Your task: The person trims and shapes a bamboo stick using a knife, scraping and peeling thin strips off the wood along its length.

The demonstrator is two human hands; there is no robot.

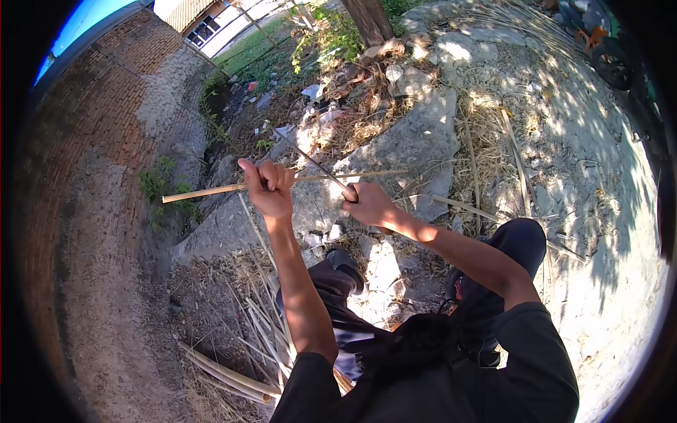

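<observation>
My left hand (pixel 269 189) is closed around a long pale bamboo strip (pixel 204 193), which sticks out to the left and runs on to the right beyond the fist. My right hand (pixel 371 204) grips the wooden handle of a knife (pixel 310 161). The long dark blade points up and to the left, and it passes over the bamboo strip between my two hands. Whether the blade touches the strip I cannot tell.
Several split bamboo strips (pixel 264 331) lie beside my left leg, with thicker bamboo pieces (pixel 229 374) near them. A brick wall (pixel 99 141) stands at the left. Ahead are a tree trunk (pixel 368 22) and litter. Shavings (pixel 486 134) cover ground at the right.
</observation>
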